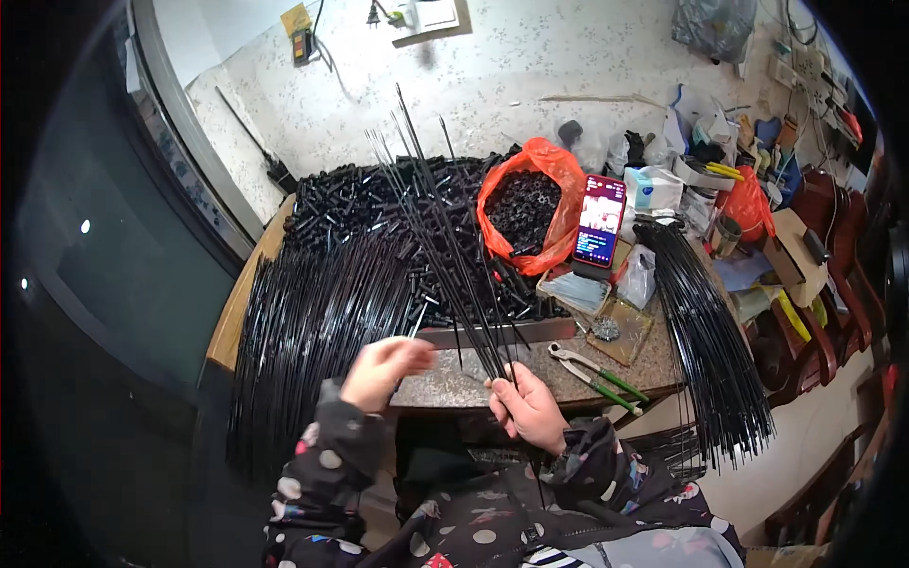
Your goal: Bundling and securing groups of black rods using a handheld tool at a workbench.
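My right hand is closed round a small bunch of long thin black rods, which fan out upward and away from me above the table's front edge. The lower ends of some rods stick out below this hand. Left of the bunch, my left hand hovers near the table edge, its fingers smeared by motion. Under it and to its left lies a thick spread of similar black rods. Behind both hands is a heap of short black tubular parts, held at the front by a low metal strip.
A red plastic bag holds small black pieces. Beside it a lit phone stands upright. Green-handled pincers lie near the front edge. Another rod bundle overhangs the right side. Clutter and wooden chairs stand further right.
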Tool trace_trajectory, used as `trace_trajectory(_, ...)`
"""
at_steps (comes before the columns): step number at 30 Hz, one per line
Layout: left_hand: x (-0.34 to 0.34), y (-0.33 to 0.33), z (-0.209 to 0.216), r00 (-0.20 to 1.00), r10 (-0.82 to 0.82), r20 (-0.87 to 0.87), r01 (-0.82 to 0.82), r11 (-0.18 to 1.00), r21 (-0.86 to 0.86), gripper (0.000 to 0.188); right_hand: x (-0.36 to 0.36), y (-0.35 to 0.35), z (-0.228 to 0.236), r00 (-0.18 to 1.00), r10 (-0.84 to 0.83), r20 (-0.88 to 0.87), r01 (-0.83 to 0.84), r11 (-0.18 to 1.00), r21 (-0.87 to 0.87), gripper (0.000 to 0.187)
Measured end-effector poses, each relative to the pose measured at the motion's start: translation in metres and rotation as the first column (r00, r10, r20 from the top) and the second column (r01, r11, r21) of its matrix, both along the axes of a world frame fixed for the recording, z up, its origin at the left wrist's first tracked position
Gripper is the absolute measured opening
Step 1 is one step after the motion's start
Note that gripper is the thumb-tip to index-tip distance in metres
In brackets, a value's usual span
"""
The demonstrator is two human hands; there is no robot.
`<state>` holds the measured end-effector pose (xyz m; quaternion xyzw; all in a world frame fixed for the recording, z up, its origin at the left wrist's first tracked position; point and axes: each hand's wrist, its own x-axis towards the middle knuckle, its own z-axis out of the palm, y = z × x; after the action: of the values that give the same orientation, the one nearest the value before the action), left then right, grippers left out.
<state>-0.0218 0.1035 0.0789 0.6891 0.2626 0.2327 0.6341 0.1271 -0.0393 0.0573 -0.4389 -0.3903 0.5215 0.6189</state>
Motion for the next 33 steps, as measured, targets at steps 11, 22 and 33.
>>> trace_trajectory(11,0.080,-0.039,0.028,0.917,-0.179,0.356,0.202,0.979,-0.029,0.014,0.039,-0.017,-0.043,0.944,0.004,0.329,-0.016,0.999,0.036,0.031)
trace_trajectory(22,0.060,-0.069,-0.085,0.870,-0.493,-0.020,0.324,0.540,0.777,0.025,0.057,0.057,-0.012,0.749,0.056,-0.661,-0.193,0.972,-0.135,0.056)
trace_trajectory(33,0.065,-0.061,-0.102,0.912,0.359,-0.200,-0.060,0.599,0.799,0.085,0.055,0.001,0.028,0.915,0.368,0.166,-0.388,0.915,0.112,0.086)
